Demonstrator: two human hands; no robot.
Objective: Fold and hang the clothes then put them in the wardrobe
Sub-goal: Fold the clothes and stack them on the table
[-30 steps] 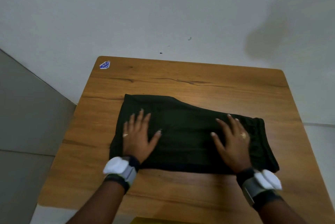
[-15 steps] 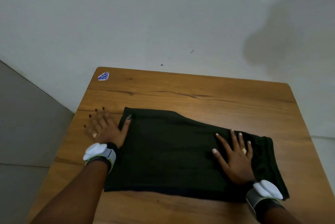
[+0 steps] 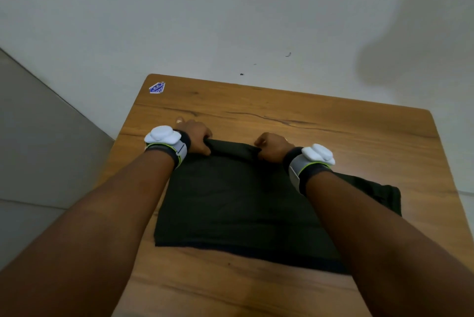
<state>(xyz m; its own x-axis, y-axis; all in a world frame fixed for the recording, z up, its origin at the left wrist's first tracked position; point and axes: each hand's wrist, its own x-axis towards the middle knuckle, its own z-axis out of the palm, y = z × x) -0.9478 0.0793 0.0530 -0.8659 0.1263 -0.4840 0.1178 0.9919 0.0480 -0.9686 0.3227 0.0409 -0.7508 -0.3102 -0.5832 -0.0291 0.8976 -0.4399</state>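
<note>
garment (image 3: 238, 201): dark cloth, folded, flat on wooden table (image 3: 333, 132), toward left + front of top; far edge lifted + bunched btw both hands; right end pokes out past right forearm.
left hand (image 3: 196, 141): at far-left corner of garment, fingers curled together, clamped on cloth edge; one fingertip sticks out to far left over bare wood.
right hand (image 3: 272, 148): on far edge, right of left hand, fist-like, fingers curled tight on a fold of cloth; tips hidden under hand.
gap btw hands: short stretch of raised cloth edge.
forearms: both bare, reaching fwd over garment; right one covers part of cloth's right side.
left wristband (image 3: 166, 141): dark strap w/ lime trim, white rounded unit on top.
right wristband (image 3: 315, 157): same make, white unit up.
table: wood grain, rounded corners, far edge against wall (image 3: 205, 21); dark crack-like grain line across far part.
sticker (image 3: 157, 87): blue/white, far-left corner of table, well apart from garment.
wall: pale; few small dark specks (image 3: 241, 74) just above table edge; soft shadow upper right.
</note>
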